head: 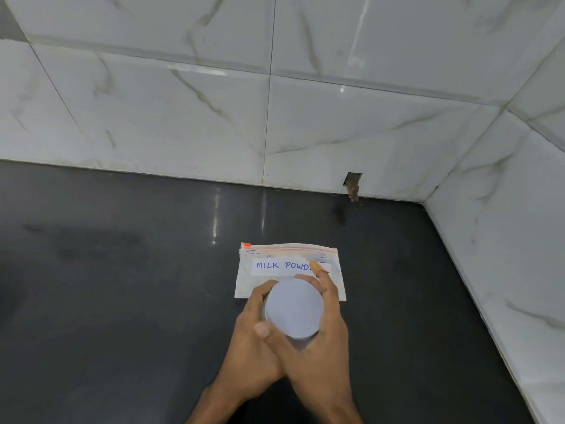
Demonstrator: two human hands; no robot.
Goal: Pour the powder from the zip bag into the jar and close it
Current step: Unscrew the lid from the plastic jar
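A jar with a flat white lid (pixel 294 307) stands on the dark counter, seen from straight above. My left hand (pixel 250 335) wraps the jar's left side. My right hand (pixel 321 338) grips the lid from the right, its index finger raised over the bag. Just behind the jar lies a clear zip bag (pixel 284 264) with an orange zip strip and a white label reading "MILK POWD…"; it lies flat with the zip toward the wall. The jar body is hidden under the lid and hands.
The glossy black counter (pixel 122 301) meets white marble-pattern wall tiles (pixel 183 117) at the back and on the right, forming a corner. A small chipped hole (pixel 353 185) sits at the base of the back wall.
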